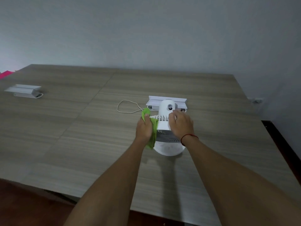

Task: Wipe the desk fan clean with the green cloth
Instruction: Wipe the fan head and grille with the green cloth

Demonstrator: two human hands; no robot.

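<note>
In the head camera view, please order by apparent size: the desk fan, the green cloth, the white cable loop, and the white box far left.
1. desk fan
2. and 3. green cloth and white box: look alike; the cloth is partly hidden under the left hand, and the box is farther away.
4. white cable loop

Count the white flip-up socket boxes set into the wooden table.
2. One white socket box is open at the table's far left; the second white socket box is open directly behind the white desk fan, which partly hides it.
</note>
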